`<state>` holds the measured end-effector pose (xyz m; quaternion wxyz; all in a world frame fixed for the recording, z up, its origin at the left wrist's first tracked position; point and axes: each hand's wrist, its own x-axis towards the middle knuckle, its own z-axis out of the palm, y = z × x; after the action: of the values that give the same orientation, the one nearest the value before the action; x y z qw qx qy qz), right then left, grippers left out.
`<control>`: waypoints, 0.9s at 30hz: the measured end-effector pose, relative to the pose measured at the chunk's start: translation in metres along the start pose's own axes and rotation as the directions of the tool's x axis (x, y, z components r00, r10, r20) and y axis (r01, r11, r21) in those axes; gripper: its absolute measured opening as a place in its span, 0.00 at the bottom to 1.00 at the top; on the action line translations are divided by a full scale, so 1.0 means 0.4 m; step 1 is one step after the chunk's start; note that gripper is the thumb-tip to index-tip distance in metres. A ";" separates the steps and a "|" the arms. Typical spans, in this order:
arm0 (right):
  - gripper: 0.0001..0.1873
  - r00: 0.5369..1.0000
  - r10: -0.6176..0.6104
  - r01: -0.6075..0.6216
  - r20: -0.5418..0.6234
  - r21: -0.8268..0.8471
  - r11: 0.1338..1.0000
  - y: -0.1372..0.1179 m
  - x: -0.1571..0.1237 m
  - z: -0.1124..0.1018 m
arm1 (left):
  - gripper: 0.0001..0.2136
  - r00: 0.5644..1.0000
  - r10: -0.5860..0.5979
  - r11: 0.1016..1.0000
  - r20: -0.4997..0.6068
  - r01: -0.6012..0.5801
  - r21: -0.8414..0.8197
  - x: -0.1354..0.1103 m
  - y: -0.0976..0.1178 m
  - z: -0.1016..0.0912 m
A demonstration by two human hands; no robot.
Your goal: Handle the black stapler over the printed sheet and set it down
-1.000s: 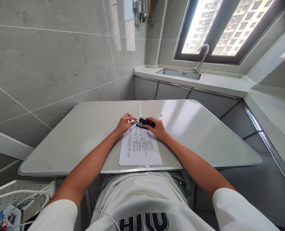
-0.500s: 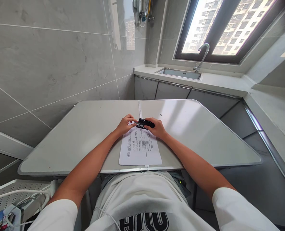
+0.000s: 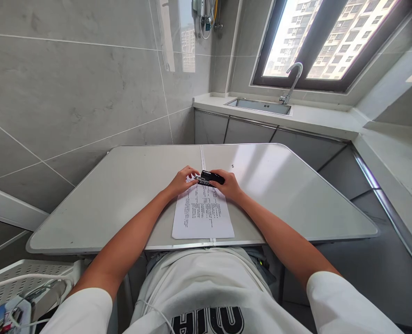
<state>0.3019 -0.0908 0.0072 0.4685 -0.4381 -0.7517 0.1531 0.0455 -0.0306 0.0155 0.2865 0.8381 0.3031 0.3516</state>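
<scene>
My right hand [image 3: 228,184] is closed around the rear of a black stapler [image 3: 211,177], held over the far edge of the printed paper [image 3: 203,213]. The stapler's upper arm stands apart from its base, showing a shiny metal strip between them. At the stapler's left end, my left hand [image 3: 185,178] has its thumb and fingers curled about the tip. Whether a small piece such as staples sits between those fingertips is too small to tell. The paper lies flat with lines of text, its far edge partly hidden by the hands and stapler.
The pale folding table [image 3: 104,199] has a centre seam and a metal rim. On the lower left stands a white perforated basket [image 3: 28,269] with cables and boxes. Beyond the table are a counter [image 3: 324,118] with a sink [image 3: 257,106] and a tap [image 3: 294,81].
The gap between the stapler's upper arm and base looks wider, with more of the metal strip showing. My left fingertips have shifted slightly around its tip. The paper has not moved.
</scene>
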 end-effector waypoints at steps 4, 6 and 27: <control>0.16 0.999 0.034 -0.034 -0.004 0.056 0.998 -0.011 0.000 -0.008 | 0.11 0.998 0.064 0.998 0.015 -0.064 0.019 -0.003 0.007 -0.012; 0.16 0.999 0.046 -0.046 0.001 0.075 0.996 -0.014 -0.001 -0.012 | 0.10 0.995 0.095 0.995 0.034 -0.096 0.028 -0.005 0.009 -0.019; 0.20 0.995 0.089 -0.096 0.043 0.215 0.972 0.001 0.006 -0.045 | 0.10 0.990 0.112 0.994 0.091 -0.109 -0.031 -0.004 0.009 -0.043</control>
<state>0.3167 -0.0919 0.0177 0.4933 -0.4164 -0.7170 0.2630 0.0328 -0.0295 0.0275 0.2914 0.8652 0.2380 0.3315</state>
